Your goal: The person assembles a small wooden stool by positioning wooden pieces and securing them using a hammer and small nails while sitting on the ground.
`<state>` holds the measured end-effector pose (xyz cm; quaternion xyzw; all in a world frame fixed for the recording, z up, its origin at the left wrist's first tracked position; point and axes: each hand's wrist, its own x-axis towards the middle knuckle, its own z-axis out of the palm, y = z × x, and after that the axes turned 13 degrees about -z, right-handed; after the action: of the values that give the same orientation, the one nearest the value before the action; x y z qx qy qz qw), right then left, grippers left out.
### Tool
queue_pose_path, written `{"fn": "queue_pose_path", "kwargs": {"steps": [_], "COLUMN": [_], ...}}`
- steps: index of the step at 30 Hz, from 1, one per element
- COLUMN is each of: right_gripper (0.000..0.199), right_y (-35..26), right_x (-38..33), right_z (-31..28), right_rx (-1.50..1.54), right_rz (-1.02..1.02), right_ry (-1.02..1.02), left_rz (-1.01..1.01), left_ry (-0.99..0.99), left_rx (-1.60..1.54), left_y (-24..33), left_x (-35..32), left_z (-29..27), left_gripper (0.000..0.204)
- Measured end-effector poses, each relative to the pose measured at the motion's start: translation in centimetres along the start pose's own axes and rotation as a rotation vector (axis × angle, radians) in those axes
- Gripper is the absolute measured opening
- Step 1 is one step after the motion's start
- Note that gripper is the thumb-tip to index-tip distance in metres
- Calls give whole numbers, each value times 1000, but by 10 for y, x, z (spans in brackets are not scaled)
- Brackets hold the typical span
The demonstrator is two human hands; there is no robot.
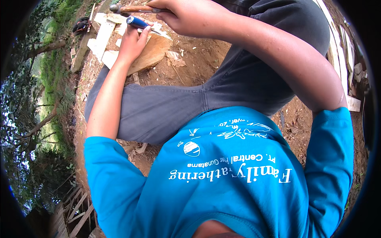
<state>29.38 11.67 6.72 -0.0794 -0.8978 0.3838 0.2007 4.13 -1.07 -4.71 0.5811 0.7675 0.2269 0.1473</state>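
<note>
My left hand (134,43), at the top left, is closed around a chisel with a blue handle (137,22). The chisel leans over a pale cut block of wood (152,53), and its blade is mostly hidden by my fingers and the wood. To its right, my right hand (178,16) grips a hammer by its wooden handle (139,9). The hammer's metal head (115,8) hangs just above and left of the chisel's butt, apart from it.
Pale wood pieces (104,35) lie left of the block on brown soil (202,51), with chips (175,59) around. My bent legs (158,105) in dark trousers flank the block. A dark object (81,25) lies far left, near greenery (59,75). Long boards (337,43) lie at right.
</note>
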Motion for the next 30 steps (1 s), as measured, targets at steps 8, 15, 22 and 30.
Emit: {"fn": "queue_pose_path", "kwargs": {"steps": [8,15,22,30], "right_gripper": [28,32,32,34], "right_y": [3,4,-4,-1], "right_x": [1,-2,1,4], "right_z": [3,4,-6,-14], "right_rx": [53,183,201,149], "right_rz": [-19,-121,-84,-37], "right_ry": [84,150,219,197], "left_rz": [-54,-94,-47,-78], "left_ry": [-12,18,9,-34], "left_rx": [34,13,-21,36], "left_y": [16,13,20,30], "left_x": [2,6,5,5], "left_z": [-3,-3,-12,-11], "left_gripper": [18,33,23,19]}}
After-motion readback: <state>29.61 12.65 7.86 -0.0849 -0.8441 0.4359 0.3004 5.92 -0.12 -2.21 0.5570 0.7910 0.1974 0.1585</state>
